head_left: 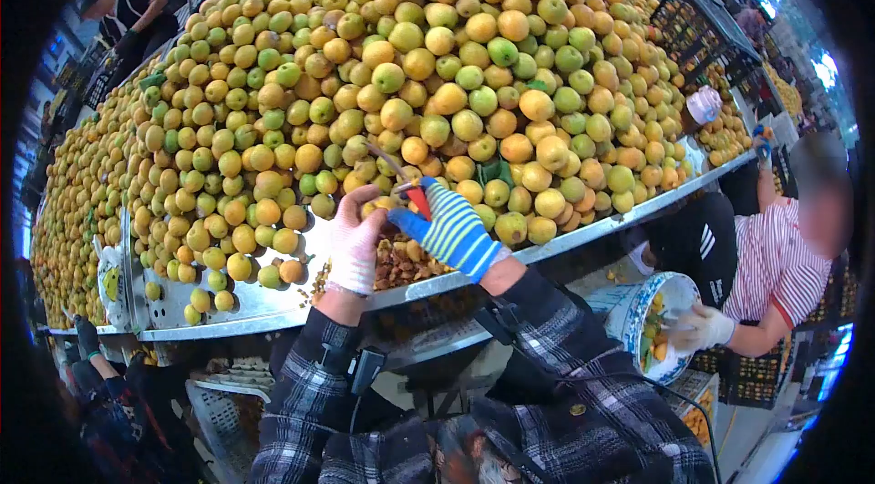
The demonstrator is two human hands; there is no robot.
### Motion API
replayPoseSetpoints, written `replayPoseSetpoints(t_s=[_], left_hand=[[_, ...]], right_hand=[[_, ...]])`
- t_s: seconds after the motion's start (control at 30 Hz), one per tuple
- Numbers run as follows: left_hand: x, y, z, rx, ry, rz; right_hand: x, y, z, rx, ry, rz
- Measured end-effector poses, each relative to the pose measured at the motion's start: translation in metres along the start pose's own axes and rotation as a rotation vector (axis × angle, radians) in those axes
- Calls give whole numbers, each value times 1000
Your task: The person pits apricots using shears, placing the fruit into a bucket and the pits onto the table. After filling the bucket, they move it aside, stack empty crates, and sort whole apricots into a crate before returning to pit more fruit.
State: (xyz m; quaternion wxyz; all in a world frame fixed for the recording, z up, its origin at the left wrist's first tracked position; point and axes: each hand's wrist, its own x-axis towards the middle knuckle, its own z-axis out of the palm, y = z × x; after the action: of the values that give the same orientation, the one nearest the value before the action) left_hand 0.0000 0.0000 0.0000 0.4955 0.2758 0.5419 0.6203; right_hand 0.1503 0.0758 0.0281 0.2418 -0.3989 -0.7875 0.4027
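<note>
My left hand (354, 242), in a pale pink and white glove, curls its fingers around what looks like a small yellow fruit (381, 204), partly hidden by the fingers. Close beside it, my right hand (456, 227) wears a blue and yellow striped glove. Its fingers are closed on a red-handled cutting tool (418, 201) with thin metal at its tip; it looks like snips. Both hands are above the near edge of a metal table (264, 324). Brown scraps (406, 265) lie below them, and a large heap of round yellow-green fruit (456, 101) rises just beyond.
To the right, a seated person in a striped shirt (770, 256) reaches a gloved hand into a white and blue bucket (629, 324). A black crate (702, 24) stands at the back right. A plastic bag (111, 283) hangs at the left. Other people work behind the heap.
</note>
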Motion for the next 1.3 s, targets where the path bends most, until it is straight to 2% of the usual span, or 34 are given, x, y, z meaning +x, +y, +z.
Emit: replayPoseSetpoints(t_s=[0.03, 0.1, 0.13, 0.2, 0.23, 0.3, 0.33, 0.37, 0.43, 0.5, 0.57, 0.6, 0.67, 0.7, 0.77, 0.8, 0.9, 1.03, 1.1, 1.17, 1.2, 1.27, 1.3], left_hand=[[-5, 3, 3, 135, -46, 74], [-8, -7, 28, -36, -56, 65], [-8, -6, 28, -226, -88, 28], [-15, 18, 27, -461, -77, -42], [-15, 16, 28, -462, -70, -46], [-12, 10, 28, -608, -113, 67], [-10, 5, 28, -581, -123, 93], [-10, 2, 26, -581, -124, 91], [-13, 7, 29, -483, -100, 54], [-7, -2, 23, -492, -130, 73], [-5, -9, 18, -502, -37, 61], [-5, -11, 15, -502, -34, 62], [-8, -15, 12, -626, -30, -64], [-11, -14, 14, -628, -27, -72], [-18, -4, 23, -455, -30, -176], [-20, -1, 32, -357, 21, -193], [-26, -9, 44, -356, -62, -265], [-29, -18, 57, -346, -121, -265], [-29, -21, 59, -286, -150, -205], [-30, -20, 63, -277, -136, -186], [-30, -20, 65, -280, -100, -205], [-32, -16, 71, -279, -64, -224], [-34, -12, 76, -194, 38, -239]], right_hand=[[0, -7, 2, -108, 30, -19], [0, 11, -8, -117, 101, -77], [1, 18, -5, -104, 143, -68], [3, 15, -1, -22, 215, -52], [0, 13, 1, -19, 208, -49], [-5, 10, 5, -146, 77, 26], [-3, 20, 15, -3, 25, 19], [-4, 24, 22, -3, 26, 21], [-5, 24, 30, 454, -30, 133], [-4, 24, 31, 428, -2, 81], [-4, 21, 31, -7, 75, -34], [-2, 19, 30, 225, 123, 2], [1, 4, 19, 683, 210, 90], [3, 6, 11, 537, 284, 110], [5, 0, 3, 1226, 245, 225], [7, -10, -2, 1213, 271, 208], [5, -18, -9, 1404, 247, 197], [8, -18, -9, 1417, 334, 202], [11, -11, -6, 1367, 377, 166], [13, -6, -1, 1186, 494, 70], [14, -1, 1, 1018, 500, 9], [13, 7, 7, 973, 541, 12], [13, 4, 7, 927, 583, 12]])
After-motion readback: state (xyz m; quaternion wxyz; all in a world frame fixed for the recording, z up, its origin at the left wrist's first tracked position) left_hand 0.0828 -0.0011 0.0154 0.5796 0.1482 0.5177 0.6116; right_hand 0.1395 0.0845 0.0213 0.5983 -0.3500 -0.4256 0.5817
